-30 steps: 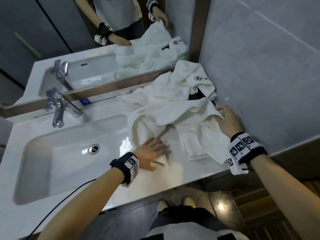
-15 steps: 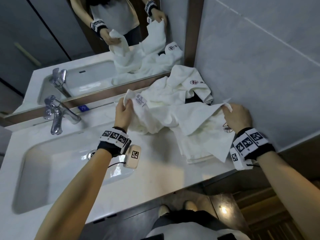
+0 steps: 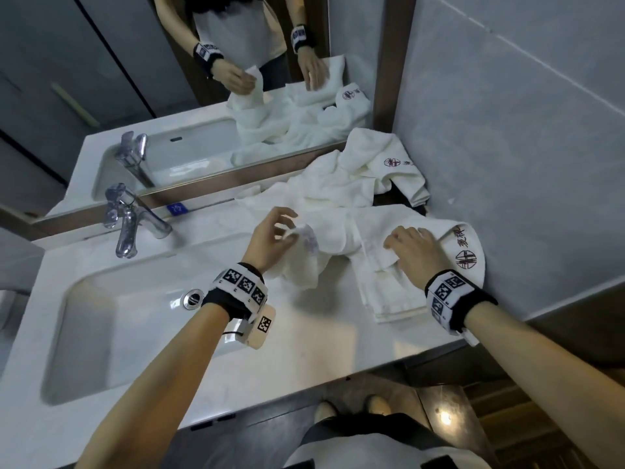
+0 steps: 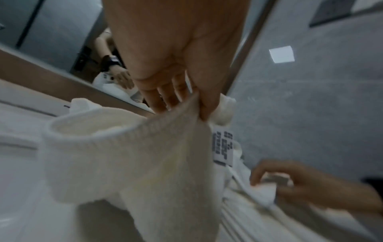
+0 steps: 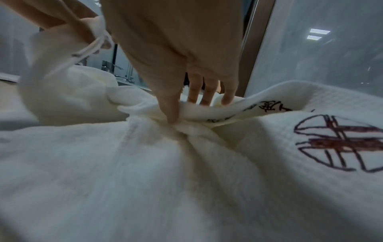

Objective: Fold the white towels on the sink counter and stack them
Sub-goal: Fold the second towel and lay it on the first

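A white towel [image 3: 341,231] hangs slack between my hands over the sink counter [image 3: 321,346]. My left hand [image 3: 292,231] pinches its labelled corner between thumb and fingers, lifted a little off the counter; the left wrist view shows that pinch [image 4: 196,106] with the towel [image 4: 134,163] drooping below. My right hand [image 3: 394,245] grips a bunched fold of the same towel low down, thumb and fingers closed on it [image 5: 186,111], beside a dark red logo [image 5: 339,142]. Beneath it lies a folded towel [image 3: 389,299]. A crumpled towel [image 3: 355,177] sits behind, by the mirror.
The basin [image 3: 101,333] and chrome faucet [image 3: 128,225] take up the counter's left half. A mirror [image 3: 169,96] runs along the back, and a grey tiled wall [image 3: 507,130] closes the right side. The counter's front edge is near my body.
The towel was held up and spread wide; both hands have since come down and closer together. The right hand has dropped onto the folded towel.
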Motion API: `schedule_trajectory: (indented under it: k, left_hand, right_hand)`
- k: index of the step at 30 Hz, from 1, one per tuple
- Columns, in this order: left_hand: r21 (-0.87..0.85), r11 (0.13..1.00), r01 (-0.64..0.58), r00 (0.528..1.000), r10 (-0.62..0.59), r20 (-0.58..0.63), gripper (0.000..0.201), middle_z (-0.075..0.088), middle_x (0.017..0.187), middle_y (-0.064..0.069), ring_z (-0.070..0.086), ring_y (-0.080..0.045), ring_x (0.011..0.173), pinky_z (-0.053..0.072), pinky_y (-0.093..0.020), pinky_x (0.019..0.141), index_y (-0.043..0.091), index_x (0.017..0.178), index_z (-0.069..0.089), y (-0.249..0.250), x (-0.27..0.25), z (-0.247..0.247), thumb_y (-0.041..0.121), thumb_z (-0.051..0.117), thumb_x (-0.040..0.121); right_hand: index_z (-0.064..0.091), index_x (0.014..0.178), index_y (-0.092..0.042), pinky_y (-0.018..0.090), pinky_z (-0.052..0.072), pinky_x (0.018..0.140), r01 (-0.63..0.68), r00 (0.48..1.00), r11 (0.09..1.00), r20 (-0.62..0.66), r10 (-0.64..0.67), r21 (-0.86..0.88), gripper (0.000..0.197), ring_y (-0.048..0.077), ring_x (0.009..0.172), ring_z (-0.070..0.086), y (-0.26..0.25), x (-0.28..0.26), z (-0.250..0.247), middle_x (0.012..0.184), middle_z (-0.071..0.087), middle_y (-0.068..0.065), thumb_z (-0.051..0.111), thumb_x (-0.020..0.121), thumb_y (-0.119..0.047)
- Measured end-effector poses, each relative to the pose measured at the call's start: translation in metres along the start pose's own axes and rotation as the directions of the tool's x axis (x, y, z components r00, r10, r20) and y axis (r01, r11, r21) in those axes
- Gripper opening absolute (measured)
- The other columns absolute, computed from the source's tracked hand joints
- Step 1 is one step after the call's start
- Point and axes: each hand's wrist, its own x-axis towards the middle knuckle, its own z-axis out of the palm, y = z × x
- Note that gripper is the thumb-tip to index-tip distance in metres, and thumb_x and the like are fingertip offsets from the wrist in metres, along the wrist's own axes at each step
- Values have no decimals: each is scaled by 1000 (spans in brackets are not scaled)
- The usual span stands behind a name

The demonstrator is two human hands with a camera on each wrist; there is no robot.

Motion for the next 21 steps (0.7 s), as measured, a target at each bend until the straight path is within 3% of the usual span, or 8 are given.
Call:
schedule_trajectory:
  k: [3, 5, 7, 10, 12, 15, 18, 21]
  left_hand:
    - [103, 994, 21, 987, -37, 153, 22, 58, 86, 6, 55, -10, 69, 46, -16, 67, 20, 98, 58, -4, -9, 11, 14, 71, 81]
    - [191, 980, -50, 984, 16, 179, 14, 61, 82, 6, 55, -12, 67, 44, -21, 67, 17, 91, 64, -2, -15, 20, 21, 72, 80]
    - [148, 984, -103, 983, 78, 165, 12, 62, 81, 4, 55, -9, 69, 41, -22, 68, 9, 85, 66, 5, -17, 30, 20, 71, 81]
    - [110, 975, -194, 978, 184, 93, 14, 60, 112, -9, 55, -14, 103, 42, -28, 91, 3, 81, 67, 21, -12, 42, 13, 75, 76]
    - [73, 972, -225, 974, 222, 47, 15, 51, 134, -10, 43, -18, 127, 32, -28, 106, 3, 77, 65, 34, -6, 45, 13, 76, 74]
    - [-4, 973, -229, 970, 229, 86, 17, 52, 138, -6, 36, -16, 137, 25, -31, 114, 6, 77, 61, 46, 2, 42, 16, 75, 76]
    - [29, 990, -140, 983, 135, 121, 17, 66, 102, -3, 58, -10, 102, 34, -41, 107, 13, 77, 60, 51, 5, 35, 19, 75, 77]
    - [-19, 998, -65, 995, 67, 71, 21, 60, 78, -1, 54, -14, 76, 42, -25, 75, 9, 74, 55, 57, 5, 32, 17, 74, 79]
  right_hand:
    - [54, 115, -17, 36, 39, 90, -62, 998, 972, 10, 61, 226, 30, 25, 106, 53, 0, 9, -2, 118, 56, 4, 47, 90, -1]
    - [55, 104, -10, 39, 42, 76, -171, 981, 882, -8, 194, 438, 14, 34, 94, 57, -4, 13, -8, 104, 62, 12, 43, 97, -13]
    - [50, 87, -8, 35, 39, 65, -177, 961, 765, -60, 272, 620, 19, 32, 75, 54, -8, 17, -14, 79, 59, 13, 45, 98, -22]
    - [35, 67, -18, 18, 27, 51, 28, 958, 579, -186, 216, 815, 33, 14, 56, 33, -22, 20, -27, 57, 33, -5, 51, 95, -16]
    - [28, 64, -22, 19, 24, 51, 122, 962, 537, -234, 145, 835, 40, 7, 53, 27, -33, 20, -35, 57, 27, -7, 53, 94, -14]
    - [35, 68, -17, 20, 25, 53, 142, 967, 524, -232, 110, 840, 31, 5, 54, 28, -40, 21, -37, 58, 31, -7, 52, 94, -14]
    - [47, 86, -18, 32, 40, 62, 102, 983, 521, -165, 77, 847, 11, 10, 64, 51, -40, 17, -36, 69, 53, -5, 54, 93, -12]
    - [41, 98, -17, 39, 50, 75, 70, 972, 425, -158, 177, 902, 23, 23, 88, 64, -41, 8, -38, 103, 64, 6, 61, 89, -14]
